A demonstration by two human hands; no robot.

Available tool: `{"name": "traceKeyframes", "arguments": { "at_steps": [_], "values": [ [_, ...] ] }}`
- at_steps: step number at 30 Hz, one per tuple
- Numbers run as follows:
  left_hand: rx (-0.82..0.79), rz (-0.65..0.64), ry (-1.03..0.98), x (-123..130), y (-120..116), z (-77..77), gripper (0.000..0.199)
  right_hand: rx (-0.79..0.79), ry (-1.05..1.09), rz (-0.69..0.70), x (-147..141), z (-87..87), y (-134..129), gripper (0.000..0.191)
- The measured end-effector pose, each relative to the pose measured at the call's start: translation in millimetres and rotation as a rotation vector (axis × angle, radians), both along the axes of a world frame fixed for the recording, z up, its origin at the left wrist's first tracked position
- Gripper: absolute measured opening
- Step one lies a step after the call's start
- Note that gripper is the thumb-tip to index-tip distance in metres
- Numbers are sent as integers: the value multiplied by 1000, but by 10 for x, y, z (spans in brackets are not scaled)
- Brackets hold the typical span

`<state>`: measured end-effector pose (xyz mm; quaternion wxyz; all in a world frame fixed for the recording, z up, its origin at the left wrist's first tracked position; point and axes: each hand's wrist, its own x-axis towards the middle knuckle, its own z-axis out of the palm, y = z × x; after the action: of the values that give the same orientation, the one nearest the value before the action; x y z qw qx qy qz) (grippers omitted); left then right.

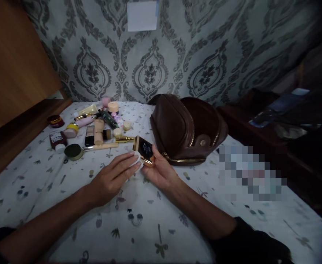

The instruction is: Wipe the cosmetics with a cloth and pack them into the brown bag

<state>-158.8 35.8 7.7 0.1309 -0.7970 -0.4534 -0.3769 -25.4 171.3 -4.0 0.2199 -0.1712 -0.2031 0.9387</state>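
In my right hand (162, 170) is a black case with gold edges (145, 148), perhaps a makeup compact, tilted up above the patterned cloth. My left hand (115, 176) presses a folded white wipe (136, 163) against the lower left side of this case, its fingers lying over the wipe. Just beyond them rests a gold tube (125, 139). A makeup brush (102, 146) with a pale wooden handle lies further left. Close behind my right hand is a brown bag (171, 124) with its zip undone.
Several cosmetics lie in a group at the left, among them a beige tube (98, 131), a dark green round tin (73, 151) and a dark red jar (55, 121). A patterned wall (150, 69) rises behind. Dark furniture (245, 113) stands at the right, near a blurred-out patch.
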Motion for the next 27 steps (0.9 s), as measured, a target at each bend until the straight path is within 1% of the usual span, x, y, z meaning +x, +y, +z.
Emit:
{"name": "traceKeyframes", "arguments": {
  "at_steps": [3, 6, 8, 11, 16, 19, 21, 25, 27],
  "values": [
    [33, 25, 37, -45, -1, 30, 49, -28, -2, 4, -11, 11, -70, 26],
    [63, 58, 91, -82, -2, 71, 48, -90, -10, -16, -25, 39, -118, 22],
    [69, 61, 148, -91, -1, 84, 47, -131, 5, -2, -30, 65, -140, 22],
    [73, 51, 272, -80, -3, 72, 46, -145, 62, 37, -22, 96, -165, 30],
    [95, 85, 428, -36, -11, 0, 35, -103, 135, 98, 4, 78, -181, 44],
    [99, 70, 430, -2, -5, -53, 33, -79, 135, 137, 18, 44, -185, 52],
    [101, 48, 403, 30, 6, -76, 34, -71, 105, 140, 28, 26, -190, 53],
    [44, 0, 362, 99, 32, -57, 35, -91, 12, 85, 45, 10, -206, 43],
    [8, -32, 358, 122, 40, -27, 33, -70, -9, 68, 54, 13, -213, 42]
  ]
}}
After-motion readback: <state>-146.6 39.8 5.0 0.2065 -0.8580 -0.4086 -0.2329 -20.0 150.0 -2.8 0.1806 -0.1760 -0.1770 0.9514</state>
